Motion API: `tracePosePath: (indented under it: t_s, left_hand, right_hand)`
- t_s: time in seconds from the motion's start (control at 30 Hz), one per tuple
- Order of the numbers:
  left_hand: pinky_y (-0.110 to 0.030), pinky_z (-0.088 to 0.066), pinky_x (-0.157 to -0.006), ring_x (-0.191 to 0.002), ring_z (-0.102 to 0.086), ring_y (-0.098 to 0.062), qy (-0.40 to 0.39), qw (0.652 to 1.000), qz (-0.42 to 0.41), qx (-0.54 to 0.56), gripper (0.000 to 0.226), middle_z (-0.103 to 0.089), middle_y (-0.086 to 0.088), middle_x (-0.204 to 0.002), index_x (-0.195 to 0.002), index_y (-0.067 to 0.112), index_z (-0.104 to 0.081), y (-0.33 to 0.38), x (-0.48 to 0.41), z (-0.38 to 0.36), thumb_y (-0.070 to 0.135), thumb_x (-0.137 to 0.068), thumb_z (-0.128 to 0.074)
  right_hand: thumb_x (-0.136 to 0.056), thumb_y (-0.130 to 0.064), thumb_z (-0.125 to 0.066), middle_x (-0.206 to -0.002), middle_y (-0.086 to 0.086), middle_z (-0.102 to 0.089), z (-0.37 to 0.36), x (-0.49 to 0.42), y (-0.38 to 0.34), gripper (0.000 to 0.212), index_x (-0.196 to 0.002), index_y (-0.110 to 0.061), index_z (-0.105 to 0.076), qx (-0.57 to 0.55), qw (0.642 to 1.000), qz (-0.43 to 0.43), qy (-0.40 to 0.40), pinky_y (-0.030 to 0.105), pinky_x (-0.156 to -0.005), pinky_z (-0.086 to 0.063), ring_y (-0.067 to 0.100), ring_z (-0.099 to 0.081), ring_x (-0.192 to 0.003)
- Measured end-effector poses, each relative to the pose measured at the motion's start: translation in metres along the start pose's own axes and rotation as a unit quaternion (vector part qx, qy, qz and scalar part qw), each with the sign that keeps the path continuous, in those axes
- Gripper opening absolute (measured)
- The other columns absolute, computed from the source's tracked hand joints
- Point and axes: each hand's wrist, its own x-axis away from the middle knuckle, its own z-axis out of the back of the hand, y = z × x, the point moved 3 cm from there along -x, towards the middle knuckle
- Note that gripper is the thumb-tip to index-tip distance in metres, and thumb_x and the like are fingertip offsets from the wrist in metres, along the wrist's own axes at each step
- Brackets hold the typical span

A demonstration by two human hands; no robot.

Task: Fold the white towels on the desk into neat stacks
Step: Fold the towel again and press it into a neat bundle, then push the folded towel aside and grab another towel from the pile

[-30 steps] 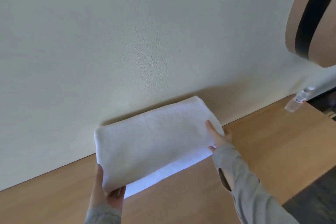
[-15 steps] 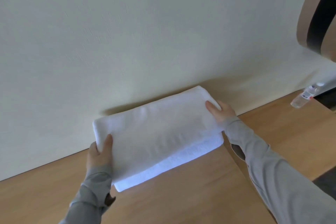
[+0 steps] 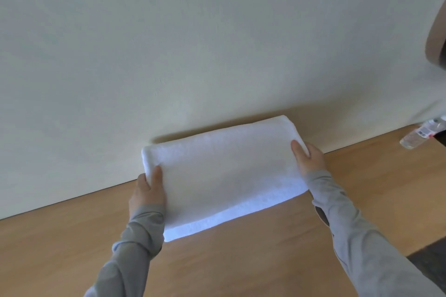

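A folded white towel (image 3: 224, 176) lies on the wooden desk (image 3: 265, 260), its far long edge close to the pale wall. My left hand (image 3: 147, 190) grips the towel's left end, thumb on top and fingers hidden at the edge. My right hand (image 3: 309, 158) grips the right end the same way, thumb lying on the top layer. A thinner lower layer shows along the near edge. Both arms wear grey sleeves.
A clear plastic water bottle (image 3: 420, 136) lies on the desk at the far right by the wall. A round brown and black object (image 3: 436, 31) juts in at the upper right. The desk's right edge drops to a dark floor (image 3: 429, 263).
The towel has slid away from me toward the wall with both hands. My left hand shifted from the near corner up along the left end; my right hand moved to the far right corner.
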Motion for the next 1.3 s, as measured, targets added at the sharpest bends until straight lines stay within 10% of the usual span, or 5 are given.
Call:
tracePosePath:
  t_s: [0.13,0.27,0.53,1.3]
  left_hand:
    - [-0.051,-0.03,-0.103,-0.132,-0.033,-0.038,0.156,0.957,-0.212,-0.12,0.058,-0.032,-0.016,-0.148,-0.146,0.012,-0.029,0.035,0.035,0.006,0.039,-0.096,-0.042]
    - [-0.042,-0.003,-0.117,-0.146,-0.003,-0.023,0.023,0.882,-0.366,-0.297,0.06,-0.003,-0.004,-0.158,-0.149,0.021,-0.011,0.059,0.063,-0.04,0.049,-0.097,-0.017]
    - [-0.033,0.006,-0.117,-0.141,0.016,-0.005,-0.004,0.862,-0.353,-0.364,0.069,0.016,0.015,-0.154,-0.146,0.032,0.013,0.012,0.018,-0.023,0.059,-0.082,0.009]
    - [-0.036,-0.005,-0.118,-0.145,-0.003,-0.013,0.04,0.871,-0.334,-0.359,0.059,-0.002,0.005,-0.159,-0.149,0.021,-0.011,0.063,0.036,0.076,0.047,-0.097,-0.02]
  right_hand:
    - [-0.093,-0.032,-0.039,-0.124,0.018,-0.057,-0.005,0.025,-0.045,0.045,-0.124,-0.004,-0.055,0.236,0.923,0.264,0.152,0.044,-0.093,-0.04,0.036,-0.051,-0.115]
    - [-0.094,-0.03,-0.033,-0.137,0.008,-0.052,-0.076,0.065,-0.073,0.047,-0.128,-0.008,-0.056,0.325,0.831,0.449,-0.041,0.051,-0.107,-0.032,0.027,-0.043,-0.132]
    - [-0.089,-0.048,0.007,-0.153,-0.009,0.014,-0.032,-0.002,-0.017,0.068,-0.149,-0.018,0.002,0.478,0.81,0.328,-0.086,0.031,-0.118,0.002,0.006,0.01,-0.143]
    - [-0.099,-0.03,-0.034,-0.156,0.005,-0.019,-0.045,0.088,-0.149,0.055,-0.148,-0.011,-0.018,0.367,0.849,0.375,-0.067,0.03,-0.116,-0.007,0.018,-0.014,-0.144]
